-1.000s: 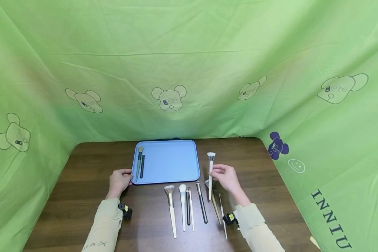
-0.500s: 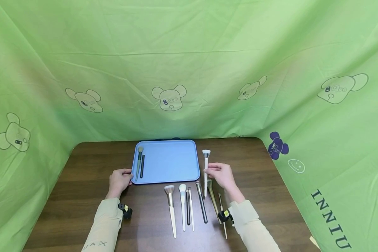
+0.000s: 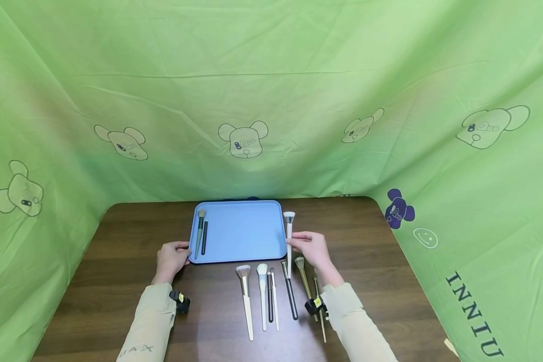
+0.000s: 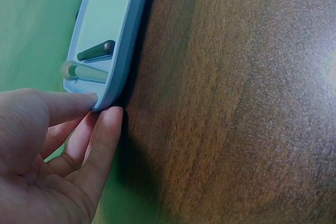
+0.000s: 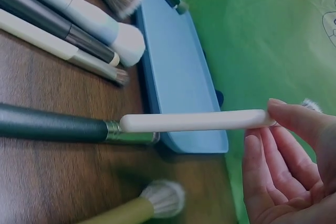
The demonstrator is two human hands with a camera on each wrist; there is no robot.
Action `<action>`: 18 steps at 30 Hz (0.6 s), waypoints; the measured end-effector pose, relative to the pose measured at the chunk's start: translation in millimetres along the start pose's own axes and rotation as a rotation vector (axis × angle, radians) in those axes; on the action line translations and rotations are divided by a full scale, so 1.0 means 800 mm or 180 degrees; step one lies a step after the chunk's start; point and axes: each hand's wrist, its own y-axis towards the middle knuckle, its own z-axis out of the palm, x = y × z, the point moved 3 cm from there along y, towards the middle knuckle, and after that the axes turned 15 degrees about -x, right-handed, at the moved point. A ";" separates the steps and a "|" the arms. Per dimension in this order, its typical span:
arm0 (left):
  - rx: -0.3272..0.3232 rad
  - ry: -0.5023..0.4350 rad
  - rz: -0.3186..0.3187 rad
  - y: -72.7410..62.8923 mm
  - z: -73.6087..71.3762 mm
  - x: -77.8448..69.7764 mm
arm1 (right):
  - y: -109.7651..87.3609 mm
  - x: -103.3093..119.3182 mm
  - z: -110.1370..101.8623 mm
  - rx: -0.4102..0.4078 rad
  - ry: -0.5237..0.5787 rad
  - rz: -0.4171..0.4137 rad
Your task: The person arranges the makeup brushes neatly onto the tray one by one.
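My right hand (image 3: pixel 311 247) pinches a white-handled makeup brush (image 3: pixel 289 236) between thumb and fingers, at the right edge of the blue tray (image 3: pixel 244 231). Its white bristles point away from me; in the right wrist view the pale handle (image 5: pixel 194 121) stretches across the tray's near corner. The left hand (image 3: pixel 172 260) grips the tray's near left corner, thumb on the rim and fingers at the outer side, as the left wrist view shows. Inside the tray, at its left end, lie a green-handled brush (image 3: pixel 199 232) and a short dark brush (image 3: pixel 204 238).
Several makeup brushes lie in front of the tray: a wide pale one (image 3: pixel 246 301), a white one (image 3: pixel 262 296), a black-handled one (image 3: pixel 291 296) and a gold-handled one (image 3: pixel 304 279). A green cloth (image 3: pixel 244 100) hangs round the brown table (image 3: pixel 131 236).
My right hand has moved left with the white-handled brush, from beside the tray to its right rim. The left hand has stayed on the tray corner.
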 end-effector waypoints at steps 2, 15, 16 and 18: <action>-0.0007 0.0003 0.0006 0.001 0.000 -0.001 | 0.001 0.000 0.003 -0.0004 0.0007 0.0009; -0.0009 -0.0012 -0.0018 0.000 0.000 0.001 | 0.000 0.001 0.027 0.0018 0.0075 0.0046; -0.0008 -0.0013 -0.0026 0.000 0.000 0.001 | 0.000 0.001 0.030 0.0007 0.0098 0.0052; -0.0007 -0.0013 -0.0034 0.000 0.001 0.001 | -0.001 0.001 0.035 0.0006 0.0176 0.0033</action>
